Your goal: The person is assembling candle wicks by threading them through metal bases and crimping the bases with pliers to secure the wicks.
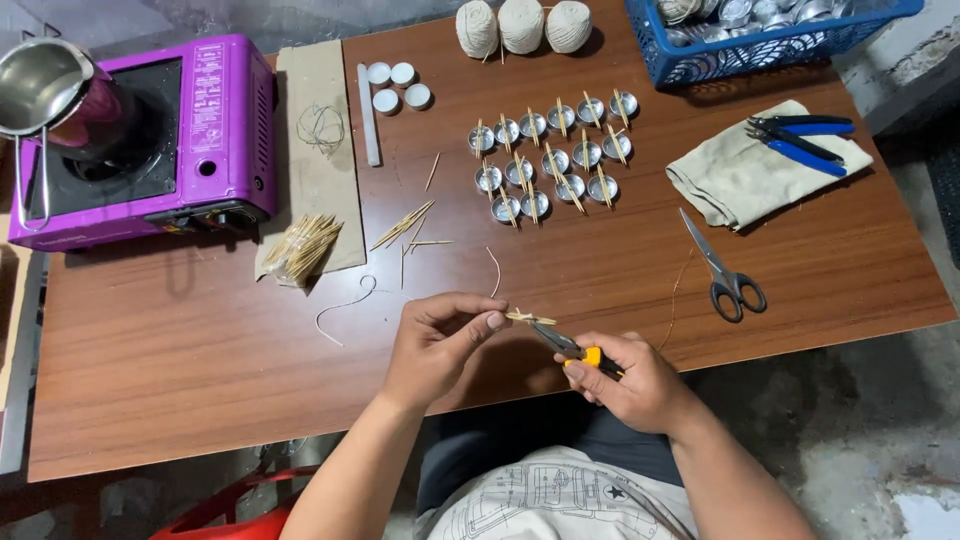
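Note:
My left hand (440, 340) pinches a small bundle of thin wooden sticks (528, 319) between thumb and fingers, just above the table's near edge. My right hand (625, 378) grips small pliers with yellow handles (572, 349), whose jaws reach up to the sticks. Loose sticks (405, 227) and a bundle of sticks (300, 248) lie further back. Rows of small metal cups (550, 155) with sticks laid across them stand at the centre back.
A purple portable stove (215, 130) with a steel pot (45, 85) stands at the back left. Scissors (722, 268), a cloth (745, 175) with blue pliers (800, 140), a blue basket (745, 40), three string balls (522, 25), white candles (397, 85) and a brown wooden table (200, 350).

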